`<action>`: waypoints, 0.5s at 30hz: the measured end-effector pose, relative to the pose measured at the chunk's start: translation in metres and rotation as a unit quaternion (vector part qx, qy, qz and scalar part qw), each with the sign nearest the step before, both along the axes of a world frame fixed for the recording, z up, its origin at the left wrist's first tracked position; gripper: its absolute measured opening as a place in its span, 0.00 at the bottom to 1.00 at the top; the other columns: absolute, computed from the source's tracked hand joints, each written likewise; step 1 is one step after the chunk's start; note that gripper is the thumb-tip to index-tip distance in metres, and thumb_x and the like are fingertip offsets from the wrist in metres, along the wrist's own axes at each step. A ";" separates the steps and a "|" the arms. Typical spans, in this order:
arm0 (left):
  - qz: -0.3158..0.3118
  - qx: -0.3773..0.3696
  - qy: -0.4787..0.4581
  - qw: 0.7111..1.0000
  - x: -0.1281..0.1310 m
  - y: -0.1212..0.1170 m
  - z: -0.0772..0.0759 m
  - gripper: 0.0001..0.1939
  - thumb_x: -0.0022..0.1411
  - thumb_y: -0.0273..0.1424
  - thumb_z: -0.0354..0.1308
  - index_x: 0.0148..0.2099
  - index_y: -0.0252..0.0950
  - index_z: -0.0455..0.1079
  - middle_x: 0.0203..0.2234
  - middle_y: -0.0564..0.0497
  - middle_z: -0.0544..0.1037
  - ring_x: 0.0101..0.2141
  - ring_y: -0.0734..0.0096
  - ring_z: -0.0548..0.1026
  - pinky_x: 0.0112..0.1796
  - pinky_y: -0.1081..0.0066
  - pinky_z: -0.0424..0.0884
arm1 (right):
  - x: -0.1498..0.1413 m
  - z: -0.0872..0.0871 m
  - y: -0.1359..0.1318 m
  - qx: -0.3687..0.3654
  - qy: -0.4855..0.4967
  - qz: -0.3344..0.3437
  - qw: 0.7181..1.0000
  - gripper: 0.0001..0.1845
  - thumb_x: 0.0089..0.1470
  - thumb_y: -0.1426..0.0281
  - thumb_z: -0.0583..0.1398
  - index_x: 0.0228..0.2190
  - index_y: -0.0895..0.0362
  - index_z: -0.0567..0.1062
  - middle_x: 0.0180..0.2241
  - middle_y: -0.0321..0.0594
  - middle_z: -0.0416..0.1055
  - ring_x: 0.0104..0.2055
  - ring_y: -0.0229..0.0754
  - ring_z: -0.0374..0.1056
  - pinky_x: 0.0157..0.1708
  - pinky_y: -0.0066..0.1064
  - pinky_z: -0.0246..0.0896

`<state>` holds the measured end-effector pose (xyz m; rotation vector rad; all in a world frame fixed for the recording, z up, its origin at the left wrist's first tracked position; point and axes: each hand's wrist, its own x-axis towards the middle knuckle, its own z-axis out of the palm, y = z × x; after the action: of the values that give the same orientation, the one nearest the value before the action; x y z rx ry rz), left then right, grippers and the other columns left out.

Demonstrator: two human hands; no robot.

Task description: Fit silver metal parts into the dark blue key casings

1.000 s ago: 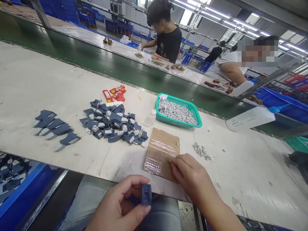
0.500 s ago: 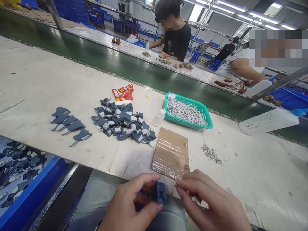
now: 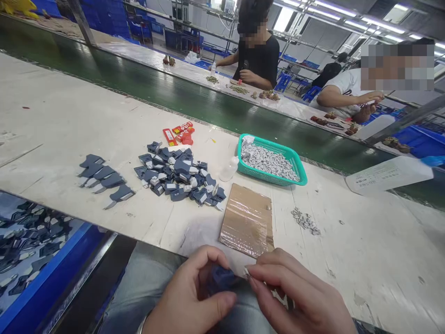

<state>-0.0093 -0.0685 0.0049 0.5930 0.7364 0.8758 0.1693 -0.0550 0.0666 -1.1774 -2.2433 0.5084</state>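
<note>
My left hand (image 3: 184,297) is closed around a dark blue plastic part (image 3: 222,278), slightly blurred, above my lap at the table's front edge. Close to it on the right, the thumb and forefinger of my right hand (image 3: 295,287) pinch a small pale piece (image 3: 246,272). Beyond both hands lies a cardboard piece covered with clear tape (image 3: 247,220). A heap of dark blue and white parts (image 3: 181,174) lies to its left, and several similar parts (image 3: 107,177) sit in a row farther left. Small pale pieces (image 3: 305,221) are scattered to the right.
A green basket (image 3: 301,171) holds many small grey-white pieces. Near it are a small clear bottle (image 3: 228,169) and a large leaning bottle (image 3: 389,175). Red packets (image 3: 169,137) lie behind the heap. A blue bin (image 3: 52,285) stands lower left. Two people work across the green conveyor (image 3: 194,102).
The blue part has turned in my left hand, and my right hand has brought the small pale piece nearer to it. Across the conveyor, the person at right has raised their hands.
</note>
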 end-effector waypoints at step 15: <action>-0.046 0.032 -0.027 0.998 -0.008 0.000 0.000 0.18 0.47 0.32 0.69 0.41 0.40 0.70 0.35 0.53 0.73 0.34 0.77 0.69 0.30 0.82 0.65 | -0.006 0.008 -0.004 0.040 0.025 0.015 0.999 0.12 0.48 0.82 0.59 0.34 0.57 0.72 0.28 0.38 0.70 0.29 0.33 0.68 0.27 0.20 0.66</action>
<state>-0.0175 -0.0687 0.0046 0.6527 0.6297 0.8294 0.1633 -0.0590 0.0746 -1.0807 -2.2215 0.4500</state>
